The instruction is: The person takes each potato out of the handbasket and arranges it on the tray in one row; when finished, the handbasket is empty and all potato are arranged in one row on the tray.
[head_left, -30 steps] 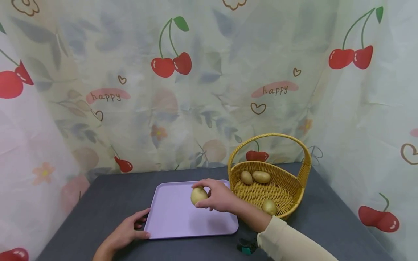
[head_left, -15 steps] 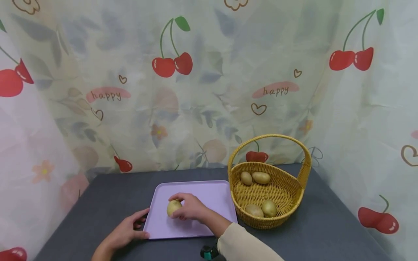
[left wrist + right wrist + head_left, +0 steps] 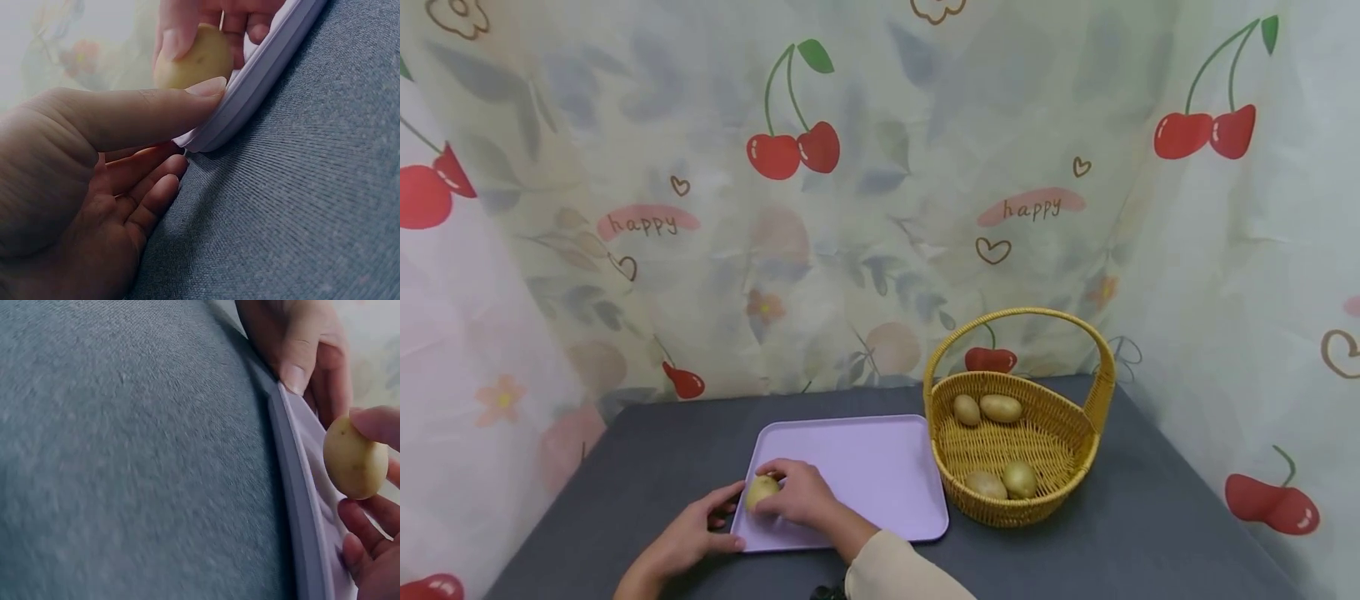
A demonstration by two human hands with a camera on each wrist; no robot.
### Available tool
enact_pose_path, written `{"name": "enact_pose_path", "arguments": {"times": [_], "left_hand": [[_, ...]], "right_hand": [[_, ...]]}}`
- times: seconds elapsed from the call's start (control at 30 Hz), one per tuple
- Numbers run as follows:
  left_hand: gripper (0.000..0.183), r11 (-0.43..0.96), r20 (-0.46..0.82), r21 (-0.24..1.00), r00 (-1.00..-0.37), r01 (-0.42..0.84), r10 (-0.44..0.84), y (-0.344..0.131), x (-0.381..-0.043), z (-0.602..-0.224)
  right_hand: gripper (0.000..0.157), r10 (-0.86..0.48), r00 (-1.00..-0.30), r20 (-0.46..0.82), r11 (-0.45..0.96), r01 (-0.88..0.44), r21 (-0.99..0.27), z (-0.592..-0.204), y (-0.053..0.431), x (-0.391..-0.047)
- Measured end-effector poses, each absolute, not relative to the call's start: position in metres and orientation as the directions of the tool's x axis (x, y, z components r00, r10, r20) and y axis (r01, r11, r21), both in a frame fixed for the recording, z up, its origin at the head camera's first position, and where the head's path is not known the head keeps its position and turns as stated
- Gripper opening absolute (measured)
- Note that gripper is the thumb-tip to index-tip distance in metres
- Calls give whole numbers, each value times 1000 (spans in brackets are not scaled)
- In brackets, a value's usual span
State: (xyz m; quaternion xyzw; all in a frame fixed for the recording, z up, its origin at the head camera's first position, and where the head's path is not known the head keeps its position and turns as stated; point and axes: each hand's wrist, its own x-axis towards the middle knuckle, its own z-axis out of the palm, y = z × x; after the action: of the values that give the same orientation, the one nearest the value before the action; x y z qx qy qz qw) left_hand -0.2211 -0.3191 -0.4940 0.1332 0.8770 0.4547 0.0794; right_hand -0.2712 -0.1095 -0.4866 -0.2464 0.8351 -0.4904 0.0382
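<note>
My right hand [image 3: 805, 493] pinches a small pale potato [image 3: 762, 493] between thumb and fingers, over the left end of a lilac tray [image 3: 868, 471]. In the right wrist view this potato [image 3: 355, 459] is just above the tray's surface or touching it; I cannot tell which. My left hand [image 3: 688, 533] grips the tray's left edge near its front corner. The left wrist view has the left thumb [image 3: 162, 112] on the tray rim [image 3: 250, 87], with the other fingers curled outside and below it.
A yellow wicker basket [image 3: 1052, 442] with a tall handle stands right of the tray, holding several potatoes [image 3: 1000, 408]. Dark grey cloth [image 3: 670, 450] covers the table. A patterned curtain [image 3: 865, 250] hangs behind and at both sides.
My right hand has carried the potato leftward and lower, from the tray's right part to its left end. The left hand and the tray have stayed put.
</note>
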Motion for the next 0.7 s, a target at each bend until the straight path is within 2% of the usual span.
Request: {"name": "enact_pose_path", "arguments": {"times": [0.3,0.7], "left_hand": [[80,570,-21,807,-957,155,289,-317,-220,-491],[80,543,-11,823,-951,167,309,-318,-220,-492]], "right_hand": [[38,-450,-868,210,415,-411,-811,-486,-113,-266],[52,-497,-831,250,420,-483,-769,-490,-92,-263]]}}
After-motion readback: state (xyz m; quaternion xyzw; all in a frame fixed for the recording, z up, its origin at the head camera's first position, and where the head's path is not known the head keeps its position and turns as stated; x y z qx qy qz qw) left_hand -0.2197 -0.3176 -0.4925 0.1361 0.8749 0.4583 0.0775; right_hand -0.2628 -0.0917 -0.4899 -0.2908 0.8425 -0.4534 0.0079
